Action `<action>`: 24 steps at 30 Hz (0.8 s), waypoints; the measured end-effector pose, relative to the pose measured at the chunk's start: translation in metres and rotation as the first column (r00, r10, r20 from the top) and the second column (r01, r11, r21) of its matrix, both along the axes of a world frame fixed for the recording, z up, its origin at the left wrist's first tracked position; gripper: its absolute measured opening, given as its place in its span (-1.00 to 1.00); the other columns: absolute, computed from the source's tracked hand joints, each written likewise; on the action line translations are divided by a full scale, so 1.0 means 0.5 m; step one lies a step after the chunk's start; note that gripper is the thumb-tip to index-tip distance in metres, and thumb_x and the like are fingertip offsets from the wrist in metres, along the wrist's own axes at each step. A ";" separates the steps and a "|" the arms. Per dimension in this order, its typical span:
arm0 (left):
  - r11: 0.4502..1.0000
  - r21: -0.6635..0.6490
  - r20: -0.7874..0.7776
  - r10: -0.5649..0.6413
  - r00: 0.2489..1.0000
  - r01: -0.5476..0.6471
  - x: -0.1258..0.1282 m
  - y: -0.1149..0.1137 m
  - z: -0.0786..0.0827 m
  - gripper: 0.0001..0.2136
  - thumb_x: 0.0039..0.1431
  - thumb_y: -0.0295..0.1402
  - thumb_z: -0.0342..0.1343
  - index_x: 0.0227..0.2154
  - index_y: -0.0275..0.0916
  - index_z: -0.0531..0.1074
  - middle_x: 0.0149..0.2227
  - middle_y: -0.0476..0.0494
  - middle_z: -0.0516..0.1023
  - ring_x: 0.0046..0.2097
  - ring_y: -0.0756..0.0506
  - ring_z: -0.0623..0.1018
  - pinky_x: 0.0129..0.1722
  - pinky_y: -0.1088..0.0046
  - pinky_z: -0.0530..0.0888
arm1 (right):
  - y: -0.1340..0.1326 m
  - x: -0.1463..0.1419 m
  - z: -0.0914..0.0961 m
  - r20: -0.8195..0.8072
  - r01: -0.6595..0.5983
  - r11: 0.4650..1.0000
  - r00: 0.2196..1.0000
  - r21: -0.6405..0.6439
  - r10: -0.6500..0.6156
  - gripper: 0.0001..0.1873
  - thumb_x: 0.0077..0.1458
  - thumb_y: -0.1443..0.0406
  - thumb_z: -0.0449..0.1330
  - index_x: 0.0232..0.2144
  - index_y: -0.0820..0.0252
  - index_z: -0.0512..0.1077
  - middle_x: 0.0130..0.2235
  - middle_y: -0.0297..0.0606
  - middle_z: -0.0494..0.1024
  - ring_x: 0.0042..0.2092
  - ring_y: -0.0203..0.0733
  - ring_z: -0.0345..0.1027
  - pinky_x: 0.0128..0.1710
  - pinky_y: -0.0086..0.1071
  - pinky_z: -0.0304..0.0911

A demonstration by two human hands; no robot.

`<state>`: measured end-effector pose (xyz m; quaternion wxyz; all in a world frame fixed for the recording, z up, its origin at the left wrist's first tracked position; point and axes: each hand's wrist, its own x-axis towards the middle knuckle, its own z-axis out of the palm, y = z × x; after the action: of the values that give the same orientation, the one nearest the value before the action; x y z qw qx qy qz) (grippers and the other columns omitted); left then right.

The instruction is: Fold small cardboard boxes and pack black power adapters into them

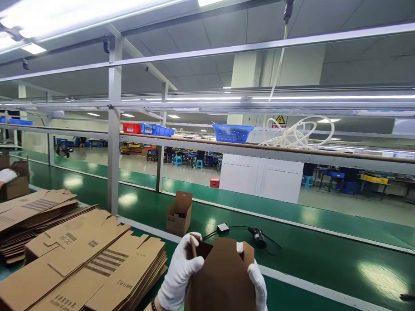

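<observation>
A brown cardboard box (222,279) stands between my two white-gloved hands at the bottom centre, its top flaps raised. My left hand (179,274) is closed on the box's left side, thumb in front and fingers over the edge of a flap. On the right side, my right hand (258,285) grips the box, partly hidden behind it; a gloved fingertip shows at the right flap. Just beyond, a small open carton (180,214) sits on the green surface. To its right lie a black device with a cable (258,237) and a small white-topped block (222,228).
Stacks of flattened cardboard boxes (105,263) fill the left side. At the far left, another person's gloved hand (4,176) touches an open carton (16,187). A metal post (113,131) rises from the green bench (316,251). The shelf above holds a blue basket (232,133) and coiled white tubing (298,133).
</observation>
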<state>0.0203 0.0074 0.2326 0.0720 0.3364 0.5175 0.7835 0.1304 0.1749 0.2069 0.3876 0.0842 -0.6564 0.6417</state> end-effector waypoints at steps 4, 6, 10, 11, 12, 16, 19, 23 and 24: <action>0.973 0.077 0.066 -0.224 0.972 0.218 0.030 -0.022 0.029 -0.36 -0.50 0.17 0.41 -0.50 -0.21 0.29 -0.36 -0.11 0.46 -0.28 -0.17 0.49 -0.26 0.30 0.44 | -0.016 -0.009 0.005 -0.082 -0.023 0.986 0.997 -0.166 0.010 -0.44 -0.02 -0.20 0.19 -0.10 -0.05 0.40 -0.28 -0.24 0.44 -0.26 -0.02 0.40 -0.21 -0.13 0.38; 0.974 0.089 0.104 -0.219 0.970 0.210 0.037 -0.028 0.029 -0.36 -0.49 0.17 0.41 -0.52 -0.21 0.27 -0.52 -0.01 0.37 -0.45 -0.05 0.40 -0.38 0.40 0.39 | -0.035 -0.014 0.003 -0.101 -0.068 0.954 0.994 -0.293 0.040 -0.43 0.05 -0.14 0.19 0.04 -0.07 0.31 -0.23 -0.25 0.44 -0.26 -0.08 0.40 -0.20 -0.17 0.39; 0.993 0.116 0.117 0.007 0.993 -0.020 0.017 -0.046 0.021 -0.36 -0.63 0.11 0.46 -0.55 -0.21 0.31 -0.60 0.06 0.29 -0.55 0.02 0.28 -0.52 0.48 0.28 | -0.063 -0.020 0.007 0.017 -0.081 0.957 0.996 -0.279 0.090 -0.39 0.19 -0.18 0.00 0.15 -0.04 0.29 0.12 -0.16 0.42 0.06 0.01 0.37 0.08 -0.07 0.29; 0.989 0.107 0.087 0.094 0.992 -0.103 0.009 -0.053 0.023 -0.36 -0.70 0.07 0.48 -0.56 -0.22 0.35 -0.58 0.03 0.33 -0.53 0.00 0.31 -0.52 0.47 0.29 | -0.067 -0.019 0.010 0.051 -0.085 0.970 0.994 -0.226 0.099 -0.33 0.19 -0.21 -0.04 0.19 -0.04 0.26 0.22 -0.17 0.34 0.17 0.03 0.27 0.19 -0.06 0.19; 0.981 0.095 0.047 0.166 0.985 -0.170 0.001 -0.061 0.027 -0.37 -0.77 0.03 0.49 -0.58 -0.23 0.39 -0.56 0.00 0.37 -0.50 -0.03 0.34 -0.51 0.46 0.31 | -0.069 -0.017 0.014 0.066 -0.096 0.981 0.992 -0.167 0.108 -0.26 0.17 -0.25 -0.06 0.24 -0.04 0.23 0.29 -0.19 0.26 0.26 0.02 0.15 0.27 -0.07 0.06; 0.983 0.059 -0.105 0.180 0.978 -0.174 -0.012 -0.090 0.055 -0.48 -0.71 -0.02 0.50 -0.66 -0.24 0.44 -0.56 -0.05 0.38 -0.49 -0.07 0.36 -0.52 0.43 0.34 | -0.070 -0.008 0.030 0.020 -0.192 0.978 0.981 0.082 0.191 -0.05 -0.05 -0.35 0.07 0.28 -0.05 0.21 0.37 -0.21 0.09 0.37 0.05 -0.11 0.36 -0.10 -0.22; 0.993 0.086 -0.140 0.090 0.986 -0.078 -0.005 -0.095 0.065 -0.55 -0.50 -0.01 0.48 -0.67 -0.22 0.43 -0.63 -0.02 0.33 -0.52 -0.05 0.35 -0.54 0.46 0.33 | -0.074 -0.006 0.035 0.005 -0.259 0.954 0.965 0.152 0.261 0.00 -0.19 -0.32 0.24 0.24 -0.09 0.27 0.40 -0.22 -0.02 0.37 0.12 -0.12 0.33 -0.05 -0.16; 0.996 0.076 -0.108 0.063 0.992 -0.055 0.002 -0.082 0.061 -0.52 -0.39 0.07 0.43 -0.59 -0.22 0.43 -0.65 0.02 0.31 -0.52 -0.03 0.35 -0.54 0.51 0.34 | -0.090 -0.014 0.039 0.031 -0.178 0.982 0.984 0.072 0.176 -0.18 -0.08 -0.25 0.25 0.14 0.00 0.39 0.32 -0.14 0.18 0.31 0.12 0.06 0.26 -0.05 0.03; 0.997 0.045 -0.089 0.072 0.993 -0.069 0.000 -0.077 0.061 -0.52 -0.38 0.06 0.44 -0.54 -0.21 0.45 -0.63 0.02 0.34 -0.52 -0.02 0.36 -0.54 0.52 0.34 | -0.093 -0.016 0.041 0.039 -0.144 0.989 0.989 0.046 0.142 -0.24 -0.04 -0.23 0.24 0.09 0.03 0.44 0.26 -0.13 0.28 0.26 0.10 0.14 0.24 -0.07 0.08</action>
<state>0.0203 -0.0312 0.2631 0.0137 0.3544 0.5152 0.7802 0.1224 0.1282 0.2275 0.3267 0.1290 -0.6709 0.6530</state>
